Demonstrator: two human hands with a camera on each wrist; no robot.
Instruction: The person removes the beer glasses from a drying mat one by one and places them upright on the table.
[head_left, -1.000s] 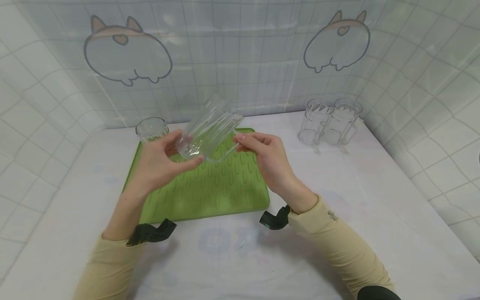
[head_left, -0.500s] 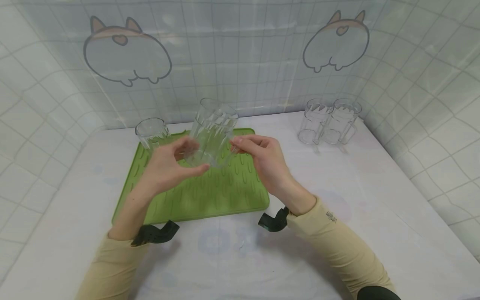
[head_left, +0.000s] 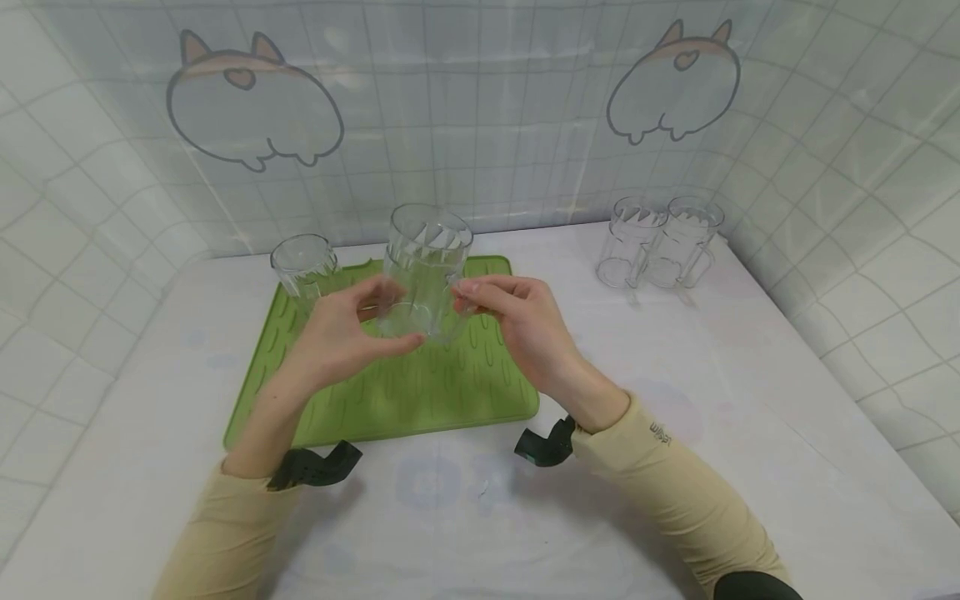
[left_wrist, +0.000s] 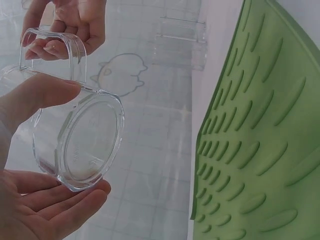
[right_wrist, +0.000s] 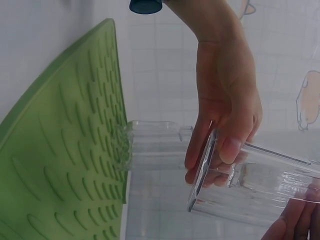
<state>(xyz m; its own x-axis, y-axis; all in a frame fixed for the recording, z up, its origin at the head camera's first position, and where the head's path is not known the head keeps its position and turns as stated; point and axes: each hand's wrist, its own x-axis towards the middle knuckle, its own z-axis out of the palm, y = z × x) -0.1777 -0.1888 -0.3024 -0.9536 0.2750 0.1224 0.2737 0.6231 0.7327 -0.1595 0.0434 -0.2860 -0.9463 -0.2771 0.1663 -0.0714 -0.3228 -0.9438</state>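
Observation:
Held over the green mat (head_left: 420, 400) is a clear glass mug (head_left: 429, 237), mouth up and leaning slightly. My left hand (head_left: 341, 333) holds it low, thumb on one side of the body and fingers on the other. In the left wrist view the thick round base of the mug (left_wrist: 92, 142) faces the camera, past the left fingers (left_wrist: 60, 205). With thumb and fingertips, my right hand (head_left: 521, 325) pinches the mug's handle. Another clear glass (head_left: 303, 260) stands at the mat's back left corner, partly behind the left hand.
Two more clear glass mugs (head_left: 626, 242) stand side by side at the back right of the white table (head_left: 637, 500). Behind the table hangs a tile-patterned curtain (head_left: 480, 108) with cartoon drawings, and similar sheets flank both sides.
The mug has turned from a strong tilt to nearly upright and come slightly lower. Both hands keep hold of it, the left hand shifting a little to the right.

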